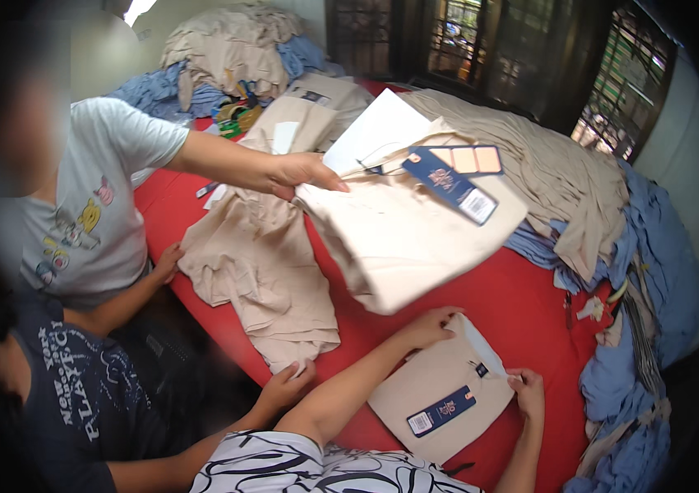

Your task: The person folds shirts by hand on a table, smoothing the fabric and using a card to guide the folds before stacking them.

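Note:
In front of me on the red cloth lies a folded beige garment (pixel 403 396) with a white sheet (pixel 479 349) showing along its far edge. A dark blue hang tag (pixel 441 412) rests on its front, and a small dark label sits near the top. My left hand (pixel 441 324) grips the far left corner, fingers closed at the sheet's edge. At the right corner my right hand (pixel 528 389) pinches the garment's edge. Beyond, a co-worker's hand (pixel 312 174) holds up another folded beige garment (pixel 415 238) with its own hang tag (pixel 449 185).
A second co-worker at the left handles a loose beige garment (pixel 263 267) on the red table cloth (pixel 497 292). Beige garments (pixel 530 156) and blue cloth (pixel 657 246) are heaped along the right side. Another pile (pixel 230 49) and tape rolls (pixel 237 115) are at the back.

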Motion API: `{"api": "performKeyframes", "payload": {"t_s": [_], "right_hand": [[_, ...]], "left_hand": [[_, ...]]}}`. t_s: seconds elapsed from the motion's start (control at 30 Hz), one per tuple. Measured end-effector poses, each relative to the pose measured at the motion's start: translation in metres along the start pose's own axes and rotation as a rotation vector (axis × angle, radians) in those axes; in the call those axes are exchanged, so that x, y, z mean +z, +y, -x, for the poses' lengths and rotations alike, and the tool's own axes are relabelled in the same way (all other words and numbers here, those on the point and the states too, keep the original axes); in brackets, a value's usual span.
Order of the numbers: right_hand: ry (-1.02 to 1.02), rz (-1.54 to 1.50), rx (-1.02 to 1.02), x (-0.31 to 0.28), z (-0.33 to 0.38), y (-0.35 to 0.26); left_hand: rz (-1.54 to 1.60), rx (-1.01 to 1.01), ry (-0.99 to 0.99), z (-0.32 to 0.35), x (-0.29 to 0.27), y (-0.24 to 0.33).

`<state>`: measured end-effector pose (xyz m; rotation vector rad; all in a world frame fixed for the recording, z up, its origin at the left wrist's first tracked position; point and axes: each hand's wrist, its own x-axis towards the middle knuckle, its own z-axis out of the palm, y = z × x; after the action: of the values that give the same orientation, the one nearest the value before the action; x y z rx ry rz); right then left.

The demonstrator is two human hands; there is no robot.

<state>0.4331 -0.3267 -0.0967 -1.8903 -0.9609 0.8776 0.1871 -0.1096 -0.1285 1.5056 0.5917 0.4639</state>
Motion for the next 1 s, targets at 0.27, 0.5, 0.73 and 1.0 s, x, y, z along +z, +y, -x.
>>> {"api": "performKeyframes", "payload": {"t_s": [0.27, 0.5, 0.73, 1.0], "right_hand": [[-0.153, 0.133, -0.021, 0.005, -0.021, -0.014], [-0.183, 0.100, -0.008, 0.045, -0.028, -0.037], [-0.190, 0.211, -0.164, 0.131, -0.054, -0.092], [-0.281, 0.427, -0.388, 0.201, -0.114, -0.151]], "left_hand": [[-0.067, -0.207, -0.048, 0.011, -0.022, 0.018], [-0.104, -0.232, 0.076, 0.030, -0.053, 0.029], [-0.357, -0.240, 0.352, 0.064, -0.136, 0.021], [-0.614, -0.262, 0.477, 0.077, -0.206, 0.031]]}}
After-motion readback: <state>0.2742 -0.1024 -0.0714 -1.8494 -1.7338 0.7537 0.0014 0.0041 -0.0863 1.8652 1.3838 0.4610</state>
